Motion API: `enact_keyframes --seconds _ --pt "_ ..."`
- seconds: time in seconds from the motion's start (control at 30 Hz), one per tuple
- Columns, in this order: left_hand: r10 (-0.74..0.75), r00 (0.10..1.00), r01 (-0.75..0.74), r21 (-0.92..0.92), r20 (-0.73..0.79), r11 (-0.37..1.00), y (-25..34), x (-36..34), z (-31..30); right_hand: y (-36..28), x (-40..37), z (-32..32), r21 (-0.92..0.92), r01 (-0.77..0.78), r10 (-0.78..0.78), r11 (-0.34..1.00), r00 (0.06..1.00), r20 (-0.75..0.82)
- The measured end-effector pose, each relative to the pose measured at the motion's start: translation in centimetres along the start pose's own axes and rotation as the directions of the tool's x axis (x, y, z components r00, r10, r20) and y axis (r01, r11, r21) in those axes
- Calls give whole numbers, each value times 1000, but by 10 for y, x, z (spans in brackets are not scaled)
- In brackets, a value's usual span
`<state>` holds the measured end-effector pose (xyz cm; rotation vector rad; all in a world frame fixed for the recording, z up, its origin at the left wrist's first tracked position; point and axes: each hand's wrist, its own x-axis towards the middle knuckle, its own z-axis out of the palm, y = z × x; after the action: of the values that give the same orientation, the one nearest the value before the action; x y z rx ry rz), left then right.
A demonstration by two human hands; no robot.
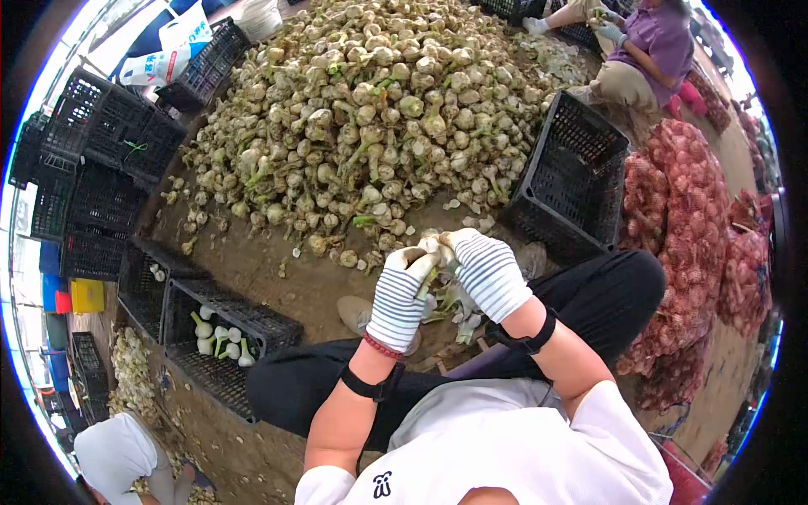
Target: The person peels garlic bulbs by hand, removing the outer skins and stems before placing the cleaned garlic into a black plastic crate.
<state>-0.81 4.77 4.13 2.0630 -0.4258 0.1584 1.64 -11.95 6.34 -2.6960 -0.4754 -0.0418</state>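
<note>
My left hand [397, 290], in a striped white glove, closes around a garlic bulb [431, 244] just in front of my knees. On the same bulb, from the other side, are the pinched fingers of my right hand [486, 271], gloved alike. A green-white strip hangs below the bulb between the hands. Beneath them, peeled husks and leaves [467, 324] lie on the ground between my legs. The fingertips partly hide the bulb. Past my hands rises a large heap of untrimmed garlic [362, 118].
A black crate [227, 370] at my left holds several clean white garlic bulbs [223, 343]. Another black crate [572, 172] stands to the right, beside red mesh sacks of garlic [686, 219]. Stacked crates [105, 160] are at left. People sit at upper right [652, 59] and lower left [118, 454].
</note>
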Motion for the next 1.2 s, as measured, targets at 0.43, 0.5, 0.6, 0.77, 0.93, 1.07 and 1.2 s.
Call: enact_keyframes --seconds 0.43,0.5,0.6,0.77,0.93,1.07,1.2 --pt "-448 882 266 -634 -143 727 -6 -2 -18 68 -14 27 -22 -226 215 974 887 410" --pt "-503 852 279 -686 -146 672 -19 -3 -18 82 -24 28 87 -174 140 981 940 310" --pt "-519 832 278 -664 -194 694 -24 1 -15 55 -4 -9 542 -274 170 794 957 235" --pt "-433 871 237 -573 -231 784 -14 5 -14 -5 28 -27 614 -221 -55 758 916 397" --pt "-724 668 357 -780 -171 514 -37 -11 -37 -19 33 -5 774 -135 -281 619 882 378" --pt "-925 380 98 -994 -7 48 -78 -58 -92 -29 40 -11 824 -291 -465 486 712 526" --pt "-898 268 -185 -933 -350 309 -97 -86 -226 -15 40 57 549 -125 -291 826 741 606"
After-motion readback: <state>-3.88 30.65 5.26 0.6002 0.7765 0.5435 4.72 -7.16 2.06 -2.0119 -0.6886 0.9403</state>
